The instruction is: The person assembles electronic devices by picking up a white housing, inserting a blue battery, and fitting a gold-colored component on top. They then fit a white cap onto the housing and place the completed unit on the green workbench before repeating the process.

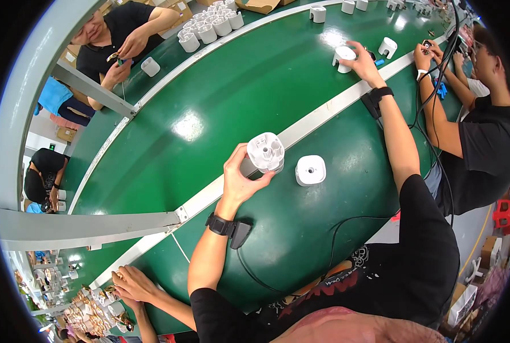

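Note:
My left hand (242, 178) is closed round a white plastic housing (265, 147) with rounded corners, its moulded inside with posts and round sockets turned up. Just right of it, another white housing (311, 170) stands on the green table, a small hole in the middle of its top. Far to the right, my right arm stretches out over the green belt. There my right hand (364, 64) grips a white housing (344, 57) between thumb and fingers; the hand covers part of it. Close by stands a white U-shaped housing (387, 47), with a small blue part (379, 62) near it.
A pale rail (318, 117) divides my table from the green belt (209, 86). Black cables (432, 114) hang at the right. White housings (209, 27) crowd the far side. Co-workers sit around, one close on my right (478, 126); another person's hands (134, 284) work at lower left.

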A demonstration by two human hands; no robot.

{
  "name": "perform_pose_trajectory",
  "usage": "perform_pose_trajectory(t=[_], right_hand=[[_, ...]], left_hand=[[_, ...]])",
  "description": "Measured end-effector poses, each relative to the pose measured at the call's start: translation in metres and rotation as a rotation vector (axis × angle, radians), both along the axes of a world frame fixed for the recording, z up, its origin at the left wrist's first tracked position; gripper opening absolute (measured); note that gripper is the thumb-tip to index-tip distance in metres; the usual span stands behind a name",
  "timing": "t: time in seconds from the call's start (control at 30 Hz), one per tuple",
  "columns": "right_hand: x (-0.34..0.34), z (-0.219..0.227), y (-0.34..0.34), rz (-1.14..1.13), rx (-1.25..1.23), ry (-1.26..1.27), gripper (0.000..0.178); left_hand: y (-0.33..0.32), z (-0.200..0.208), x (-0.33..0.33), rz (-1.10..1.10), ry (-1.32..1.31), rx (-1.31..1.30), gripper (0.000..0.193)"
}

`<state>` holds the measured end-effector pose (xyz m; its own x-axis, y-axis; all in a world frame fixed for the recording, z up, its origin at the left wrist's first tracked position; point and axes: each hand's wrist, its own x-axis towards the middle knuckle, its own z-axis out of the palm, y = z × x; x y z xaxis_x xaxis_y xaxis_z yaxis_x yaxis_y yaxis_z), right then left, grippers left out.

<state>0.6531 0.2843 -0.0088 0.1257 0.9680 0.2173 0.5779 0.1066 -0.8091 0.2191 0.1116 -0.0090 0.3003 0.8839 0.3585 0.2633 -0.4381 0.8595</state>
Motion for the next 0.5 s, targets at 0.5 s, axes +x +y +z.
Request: perform_pose_trajectory(t=[0.5], right_hand=[[-0.215, 0.136, -0.166, 0.829, 0.039, 0.316, 0.093]], left_hand=[[0.000, 0.002, -0.008, -0.001, 0.040, -0.001, 0.056]])
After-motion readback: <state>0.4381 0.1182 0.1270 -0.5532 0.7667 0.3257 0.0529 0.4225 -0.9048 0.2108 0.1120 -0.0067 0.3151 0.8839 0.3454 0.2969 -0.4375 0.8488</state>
